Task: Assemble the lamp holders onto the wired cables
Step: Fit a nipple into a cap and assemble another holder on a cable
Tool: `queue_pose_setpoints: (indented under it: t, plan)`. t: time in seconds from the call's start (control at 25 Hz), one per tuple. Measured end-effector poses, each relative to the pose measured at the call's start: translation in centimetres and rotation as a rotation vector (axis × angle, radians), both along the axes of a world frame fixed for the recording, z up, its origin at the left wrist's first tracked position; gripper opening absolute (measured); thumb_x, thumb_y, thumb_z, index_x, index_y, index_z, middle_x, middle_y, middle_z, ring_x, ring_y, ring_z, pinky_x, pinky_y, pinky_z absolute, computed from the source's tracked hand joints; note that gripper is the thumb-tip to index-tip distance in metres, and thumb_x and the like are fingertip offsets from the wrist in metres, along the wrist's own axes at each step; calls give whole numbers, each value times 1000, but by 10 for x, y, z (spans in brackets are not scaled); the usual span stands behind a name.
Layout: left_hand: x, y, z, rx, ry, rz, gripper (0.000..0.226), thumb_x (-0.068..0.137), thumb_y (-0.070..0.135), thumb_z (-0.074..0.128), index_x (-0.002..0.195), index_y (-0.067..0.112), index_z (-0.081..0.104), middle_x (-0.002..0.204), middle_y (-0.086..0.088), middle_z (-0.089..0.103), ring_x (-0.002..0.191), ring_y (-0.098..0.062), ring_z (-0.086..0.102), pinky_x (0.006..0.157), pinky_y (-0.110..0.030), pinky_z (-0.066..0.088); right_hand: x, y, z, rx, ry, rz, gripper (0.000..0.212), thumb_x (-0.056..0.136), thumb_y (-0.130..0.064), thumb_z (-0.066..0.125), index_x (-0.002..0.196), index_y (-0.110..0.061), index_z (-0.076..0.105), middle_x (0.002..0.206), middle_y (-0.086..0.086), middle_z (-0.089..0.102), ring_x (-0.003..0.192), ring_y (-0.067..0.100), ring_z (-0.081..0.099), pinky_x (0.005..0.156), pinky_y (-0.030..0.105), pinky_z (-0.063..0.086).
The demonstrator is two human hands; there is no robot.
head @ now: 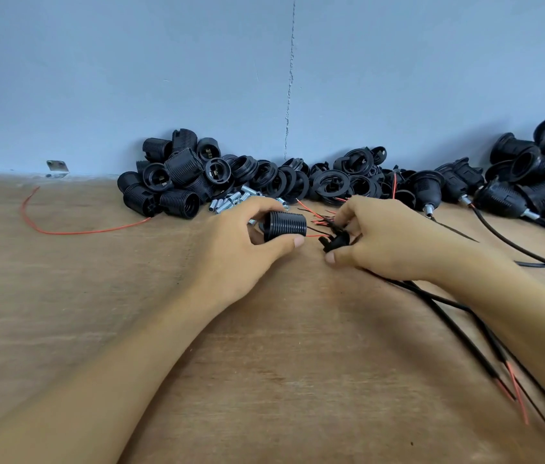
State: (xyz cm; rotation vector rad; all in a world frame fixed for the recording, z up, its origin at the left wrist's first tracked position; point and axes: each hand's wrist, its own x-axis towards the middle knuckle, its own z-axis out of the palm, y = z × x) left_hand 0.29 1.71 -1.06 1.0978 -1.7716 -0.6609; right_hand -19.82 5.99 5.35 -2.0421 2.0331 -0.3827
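Mid-assembly; left hand (247, 239) fingers (266, 204) curled round threaded shell (286, 226); right hand (391, 239) pinching wired cap (336, 242); unjoined; finished holders (427, 192) at 2 o'clock; loose shells (180, 165) at 11 o'clock.

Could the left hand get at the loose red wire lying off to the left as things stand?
Probably reachable: bare table lies between the left hand and the red wire. But that hand grips a lamp holder, so it isn't free.
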Motion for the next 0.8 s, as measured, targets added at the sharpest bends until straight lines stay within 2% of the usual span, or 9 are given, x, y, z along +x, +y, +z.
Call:
queue_pose_setpoints:
  t: [0.08, 0.2, 0.28, 0.44, 0.6, 0.64, 0.72, 0.76, 0.8]
  plan:
    - [-1, -1, 3, 91, 132, -59, 31, 78, 45, 79, 108, 40, 73, 97, 17, 75, 77, -13, 72, 74, -31, 58, 2, 0, 0, -46, -103, 35, 35, 76, -38, 82, 104, -28, 62, 92, -13, 63, 87, 5, 61, 78, 26, 51]
    - [-3, -2, 6, 186, 307, -88, 17, 91, 32, 74, 108, 34, 76, 88, 6, 77, 63, -11, 70, 60, -20, 54, 3, -2, -3, -29, -155, 125, 37, 78, -35, 81, 112, -32, 67, 94, -15, 69, 85, 1, 64, 84, 26, 52]
    - [-3, -3, 6, 249, 377, -74, 16, 94, 27, 73, 109, 26, 77, 83, -1, 77, 60, -12, 66, 57, -20, 52, 2, -2, -6, -18, -225, 171, 34, 79, -31, 81, 110, -38, 68, 94, -16, 72, 83, 1, 67, 84, 23, 52]
    - [-2, -5, 7, 333, 450, -72, 17, 92, 27, 75, 103, 14, 76, 81, -7, 76, 61, -17, 64, 56, -27, 52, 1, -5, -14, -28, -403, 184, 37, 80, -20, 81, 112, -38, 71, 74, -18, 67, 63, -2, 58, 66, 10, 44]
    - [-2, -4, 7, 317, 462, -84, 12, 93, 24, 74, 101, 16, 77, 86, -11, 77, 63, -19, 67, 58, -28, 55, -1, -7, -17, -12, -546, 224, 37, 82, -15, 78, 113, -34, 72, 65, -7, 61, 64, 9, 49, 66, 19, 41]
    - [-2, -3, 7, 315, 464, -91, 10, 93, 23, 74, 100, 18, 78, 87, -11, 77, 63, -19, 67, 59, -28, 56, -1, -6, -18, -4, -559, 246, 36, 83, -15, 78, 112, -36, 72, 70, 1, 62, 67, 13, 48, 69, 25, 42]
    - [-2, -3, 8, 318, 475, -107, 8, 92, 23, 74, 98, 20, 78, 87, -10, 77, 64, -20, 68, 61, -29, 57, -1, -7, -20, -10, -559, 255, 37, 84, -19, 78, 116, -38, 69, 93, 18, 69, 72, 18, 49, 79, 33, 48]
    - [-2, -2, 8, 318, 479, -111, 7, 92, 23, 75, 98, 21, 78, 87, -10, 77, 64, -20, 68, 62, -29, 57, -1, -7, -21, -31, -557, 236, 42, 84, -21, 79, 121, -36, 67, 106, 15, 71, 73, 17, 54, 86, 36, 52]
    - [-2, -2, 8, 317, 482, -110, 8, 91, 24, 75, 98, 21, 78, 86, -10, 77, 64, -20, 68, 62, -29, 58, -1, -7, -23, -59, -574, 210, 47, 82, -21, 81, 125, -32, 65, 112, 7, 70, 75, 12, 60, 89, 32, 54]
